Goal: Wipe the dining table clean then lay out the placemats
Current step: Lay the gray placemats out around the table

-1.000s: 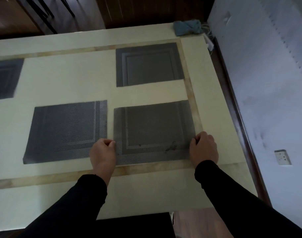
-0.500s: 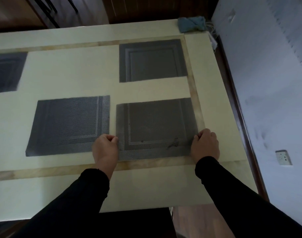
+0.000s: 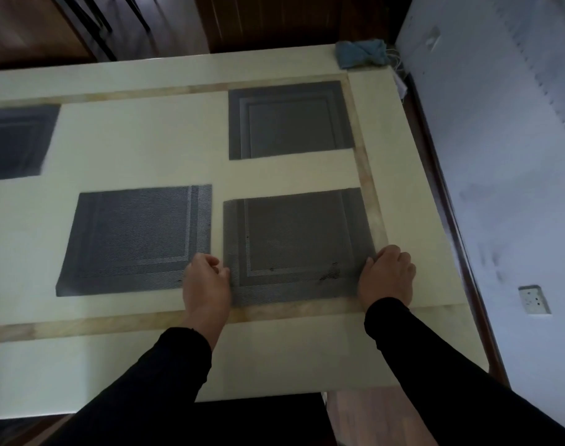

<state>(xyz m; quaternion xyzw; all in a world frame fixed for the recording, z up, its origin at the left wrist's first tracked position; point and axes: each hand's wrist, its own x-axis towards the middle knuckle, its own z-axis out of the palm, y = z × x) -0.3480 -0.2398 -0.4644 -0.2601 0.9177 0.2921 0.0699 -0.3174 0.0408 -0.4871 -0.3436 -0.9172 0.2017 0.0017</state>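
Note:
Several grey woven placemats lie flat on the cream dining table (image 3: 139, 146). The near right placemat (image 3: 295, 241) is held at both near corners: my left hand (image 3: 207, 286) pinches its near left corner and my right hand (image 3: 387, 275) grips its near right corner. A second placemat (image 3: 136, 239) lies just to its left, a third placemat (image 3: 289, 119) at the far right, and a fourth placemat (image 3: 15, 140) is cut off at the left edge. The blue cloth (image 3: 361, 53) sits bunched at the table's far right corner.
A tan inlay band (image 3: 81, 326) frames the table top. A pale wall (image 3: 506, 156) with a socket (image 3: 533, 299) runs close along the table's right side. Dark wooden flooring and chair legs (image 3: 91, 24) lie beyond the far edge.
The near right placemat has slid slightly away from the near inlay band and a little apart from its left neighbour. Both hands kept their hold on its corners.

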